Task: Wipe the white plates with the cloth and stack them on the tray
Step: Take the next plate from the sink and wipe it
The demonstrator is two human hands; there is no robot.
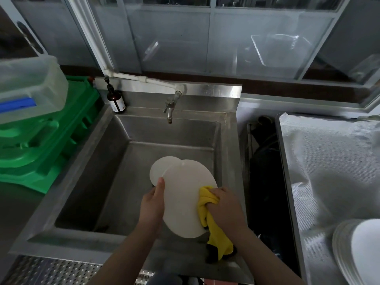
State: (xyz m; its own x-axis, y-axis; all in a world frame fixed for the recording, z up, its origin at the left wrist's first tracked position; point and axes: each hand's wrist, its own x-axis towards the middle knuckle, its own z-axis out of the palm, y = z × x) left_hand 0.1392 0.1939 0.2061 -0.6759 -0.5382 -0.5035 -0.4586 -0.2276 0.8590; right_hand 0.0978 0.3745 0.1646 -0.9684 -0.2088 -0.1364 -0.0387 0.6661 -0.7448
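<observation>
Over the steel sink (86, 173), the left hand (152, 204) grips the near white plate (185, 202) by its left edge, thumb on its face. The right hand (225, 208) clutches the yellow cloth (207, 204) against the plate's right side. A 2nd plate (159, 169) sits behind (partly hidden). More stacked plates (357, 251) rest at right.

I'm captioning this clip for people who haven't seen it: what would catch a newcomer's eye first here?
The bright yellow cloth, gripped by the right hand, pressed against a white plate that the left hand holds over the steel sink. A second white plate shows behind it. Next, the stacked green trays at left and a stack of white plates at lower right.
</observation>
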